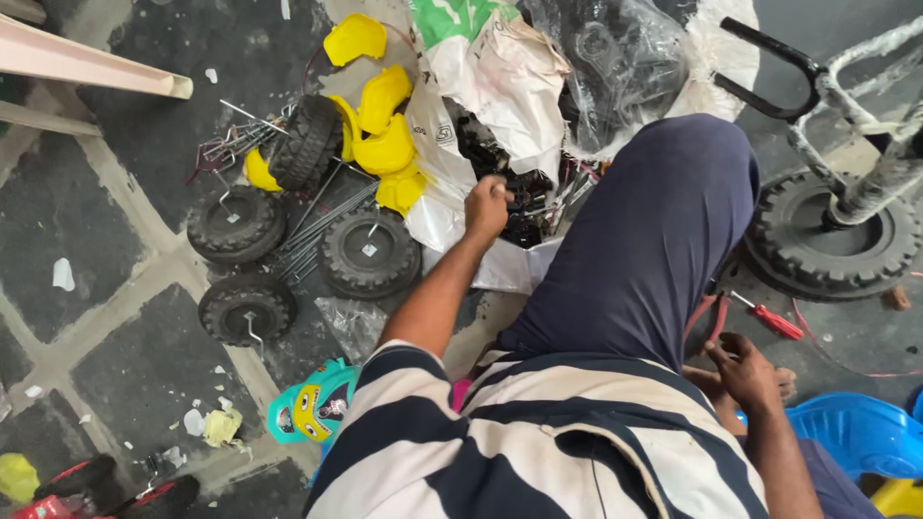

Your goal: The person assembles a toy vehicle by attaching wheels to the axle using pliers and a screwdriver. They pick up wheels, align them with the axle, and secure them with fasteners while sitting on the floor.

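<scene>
Inside the torn white sack (500, 86), the left hand (487, 207) closes on small black parts (524, 197) that could snag and spill, while the right hand (745, 370) rests loosely curled, empty, near a red screwdriver (769, 317).

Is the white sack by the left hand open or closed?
Open: the white sack gapes, and the left hand reaches into dark parts inside.
</scene>
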